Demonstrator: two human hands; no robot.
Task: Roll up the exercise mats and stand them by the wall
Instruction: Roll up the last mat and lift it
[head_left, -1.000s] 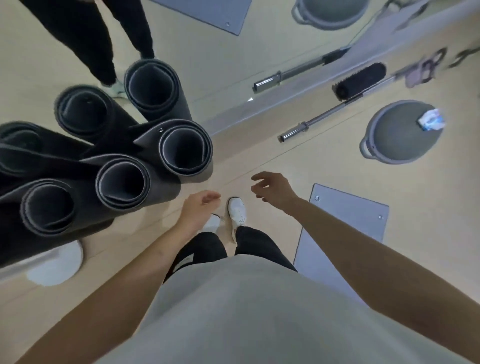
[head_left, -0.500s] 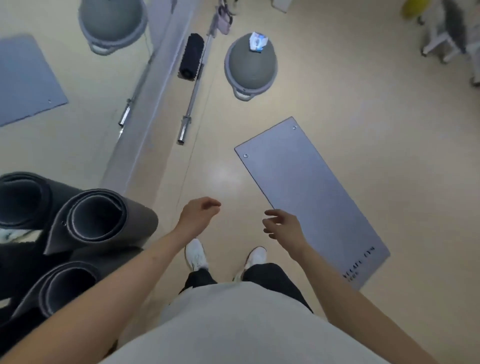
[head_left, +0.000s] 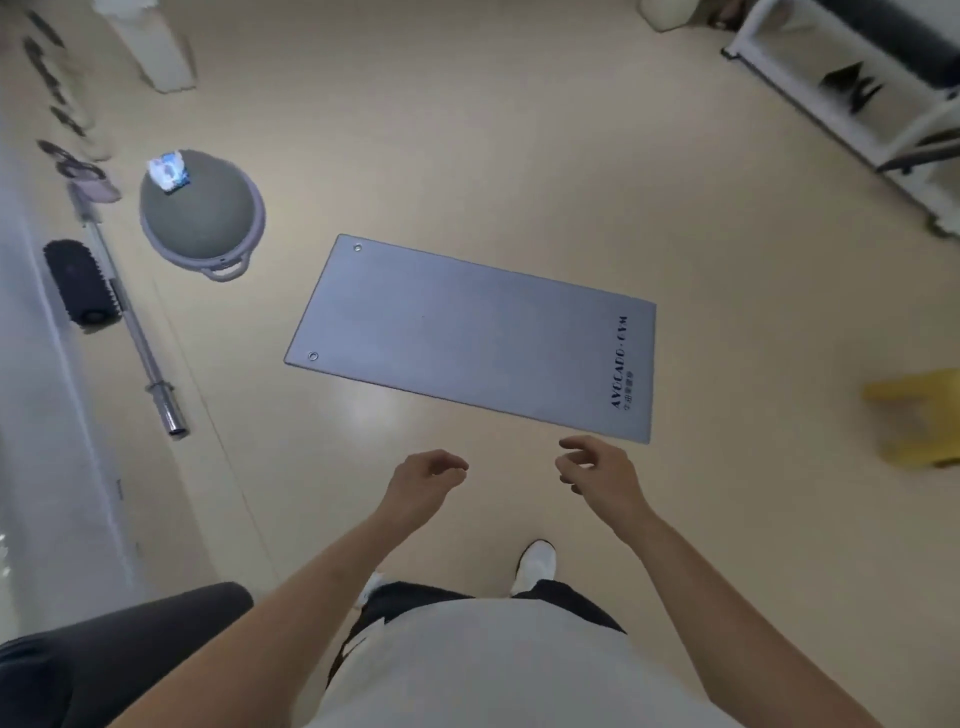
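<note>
While the left hand (head_left: 421, 483) and right hand (head_left: 597, 473) hang loosely curled, gripping nothing, I see a grey mat (head_left: 467, 332) flat on the floor (head_left: 519, 156), unrolled.

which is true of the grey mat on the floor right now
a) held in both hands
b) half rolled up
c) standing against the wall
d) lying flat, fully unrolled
D: the grey mat lies flat and unrolled on the floor, while the left hand and the right hand hover near its printed end, holding nothing.
</note>
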